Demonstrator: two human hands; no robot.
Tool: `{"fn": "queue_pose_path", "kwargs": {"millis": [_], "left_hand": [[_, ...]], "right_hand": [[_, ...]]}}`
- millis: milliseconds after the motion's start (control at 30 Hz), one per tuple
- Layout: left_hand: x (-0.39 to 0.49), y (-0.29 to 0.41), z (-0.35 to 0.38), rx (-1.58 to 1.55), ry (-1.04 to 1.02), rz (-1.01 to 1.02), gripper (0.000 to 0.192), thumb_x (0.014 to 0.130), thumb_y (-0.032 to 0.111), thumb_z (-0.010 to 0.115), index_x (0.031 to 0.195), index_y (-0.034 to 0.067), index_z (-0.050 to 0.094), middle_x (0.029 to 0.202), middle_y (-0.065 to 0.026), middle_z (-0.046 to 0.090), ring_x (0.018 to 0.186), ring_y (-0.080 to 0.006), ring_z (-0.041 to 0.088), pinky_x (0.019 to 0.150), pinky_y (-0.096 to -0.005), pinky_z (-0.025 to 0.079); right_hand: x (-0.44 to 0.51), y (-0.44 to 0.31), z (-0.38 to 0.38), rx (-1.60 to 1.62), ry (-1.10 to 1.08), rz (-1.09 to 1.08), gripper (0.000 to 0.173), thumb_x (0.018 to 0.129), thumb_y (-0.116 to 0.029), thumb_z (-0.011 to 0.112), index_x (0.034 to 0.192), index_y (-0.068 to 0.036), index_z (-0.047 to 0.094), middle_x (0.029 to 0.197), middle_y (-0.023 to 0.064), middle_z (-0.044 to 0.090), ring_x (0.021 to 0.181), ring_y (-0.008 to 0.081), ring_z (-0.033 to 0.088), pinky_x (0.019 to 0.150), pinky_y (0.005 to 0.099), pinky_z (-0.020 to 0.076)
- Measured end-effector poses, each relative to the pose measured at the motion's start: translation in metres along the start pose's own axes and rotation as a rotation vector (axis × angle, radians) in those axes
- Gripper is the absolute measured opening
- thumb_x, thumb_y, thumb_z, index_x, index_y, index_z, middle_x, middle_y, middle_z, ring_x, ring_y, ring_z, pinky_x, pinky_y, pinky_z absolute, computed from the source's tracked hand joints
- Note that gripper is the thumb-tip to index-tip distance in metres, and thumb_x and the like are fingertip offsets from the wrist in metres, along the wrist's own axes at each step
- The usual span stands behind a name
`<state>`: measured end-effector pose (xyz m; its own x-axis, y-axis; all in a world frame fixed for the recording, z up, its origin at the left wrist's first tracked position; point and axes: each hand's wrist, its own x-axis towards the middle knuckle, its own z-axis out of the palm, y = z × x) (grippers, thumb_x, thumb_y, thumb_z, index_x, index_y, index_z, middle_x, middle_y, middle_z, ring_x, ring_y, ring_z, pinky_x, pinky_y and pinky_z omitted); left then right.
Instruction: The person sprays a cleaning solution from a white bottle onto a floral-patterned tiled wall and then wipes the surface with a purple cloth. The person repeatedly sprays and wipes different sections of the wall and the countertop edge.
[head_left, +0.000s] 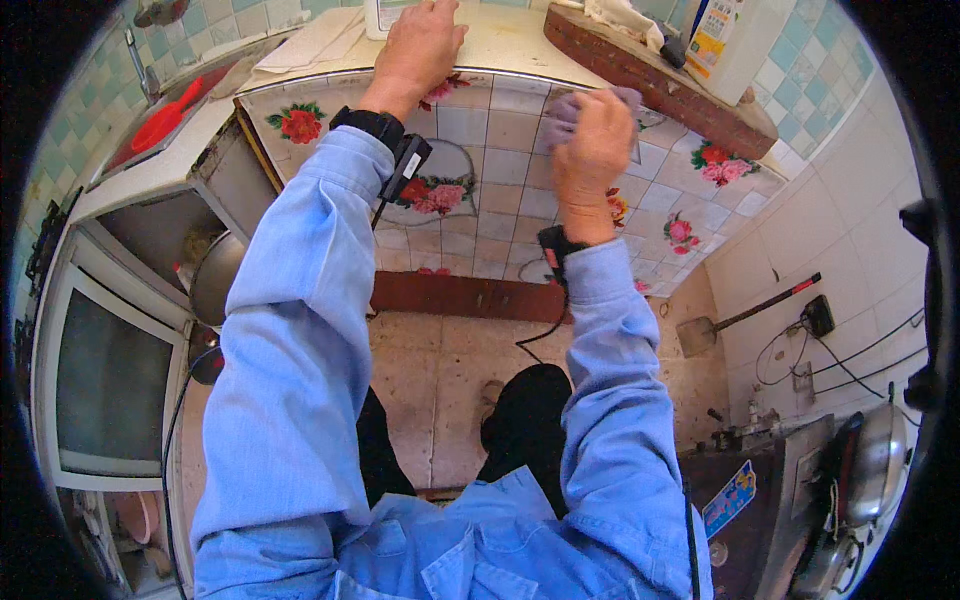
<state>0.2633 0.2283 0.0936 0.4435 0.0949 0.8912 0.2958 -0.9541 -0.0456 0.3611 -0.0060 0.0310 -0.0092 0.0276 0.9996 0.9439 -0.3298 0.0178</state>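
My left hand (421, 52) is at the countertop's front edge, beside a white bottle (382, 19) with a label; its fingers point away, and whether they touch the bottle or rest on the counter (510, 37) I cannot tell. Bunched in my right hand (598, 150) is a purple-grey cloth (559, 120), held against or just before the cabinet front (517, 172), which is covered in a tile-and-flower pattern. Both wrists wear black bands with small devices and cables.
A thick wooden board (645, 75) at right bears a white container (731, 56). Folded cloths (307, 45) lie at left, near a red ladle (169, 116). Below are a metal pot (217, 277), a small shovel (697, 336) by the wall and hanging cables.
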Motion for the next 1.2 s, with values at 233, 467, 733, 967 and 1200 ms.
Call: {"fn": "queue_pose_path", "kwargs": {"millis": [233,467,733,967,1200], "left_hand": [[-0.001,0.005,-0.008,0.011,-0.049,-0.05,0.036,0.093,0.023,0.058,0.122,0.002,0.058,0.113,-0.0165,0.066,0.109,-0.0357,0.059,0.093,-0.0442,0.047],[0.0,0.007,-0.011,0.025,-0.062,-0.078,0.038,0.093,0.022,0.057,0.127,0.004,0.056,0.113,-0.0168,0.066,0.108,-0.0356,0.06,0.094,-0.0428,0.047],[-0.001,0.002,-0.012,-0.038,-0.106,-0.081,0.038,0.095,0.021,0.054,0.129,0.004,0.055,0.115,-0.0169,0.065,0.111,-0.0335,0.059,0.096,-0.0422,0.046],[-0.002,0.009,-0.017,-0.016,-0.107,-0.113,0.037,0.097,0.022,0.053,0.128,0.004,0.056,0.116,-0.0172,0.065,0.109,-0.0338,0.06,0.095,-0.0421,0.046],[0.002,0.003,-0.009,0.022,-0.07,-0.089,0.037,0.097,0.026,0.051,0.127,0.005,0.057,0.115,-0.0187,0.066,0.106,-0.0374,0.061,0.091,-0.0446,0.048]], "right_hand": [[-0.007,-0.001,0.002,0.131,-0.126,-0.118,0.022,0.073,-0.006,0.067,0.095,-0.008,0.066,0.103,0.0093,0.065,0.096,0.0272,0.062,0.081,0.037,0.0517],[-0.021,0.111,-0.062,-0.054,-0.016,0.042,0.021,0.073,-0.002,0.063,0.094,-0.006,0.062,0.103,0.0112,0.063,0.093,0.0313,0.06,0.077,0.0383,0.0516],[-0.025,0.142,-0.081,0.096,0.078,0.186,0.027,0.071,0.002,0.06,0.097,-0.003,0.063,0.104,0.0155,0.063,0.102,0.0338,0.059,0.089,0.0409,0.0476],[-0.027,0.23,-0.127,-0.147,0.135,0.509,0.02,0.078,0.001,0.06,0.097,-0.005,0.065,0.099,0.0135,0.063,0.094,0.0325,0.06,0.085,0.0392,0.048],[0.014,0.275,-0.147,-0.265,0.089,0.151,0.025,0.076,0.002,0.062,0.099,-0.008,0.064,0.1,0.0115,0.062,0.102,0.0322,0.057,0.091,0.0393,0.0465]]}}
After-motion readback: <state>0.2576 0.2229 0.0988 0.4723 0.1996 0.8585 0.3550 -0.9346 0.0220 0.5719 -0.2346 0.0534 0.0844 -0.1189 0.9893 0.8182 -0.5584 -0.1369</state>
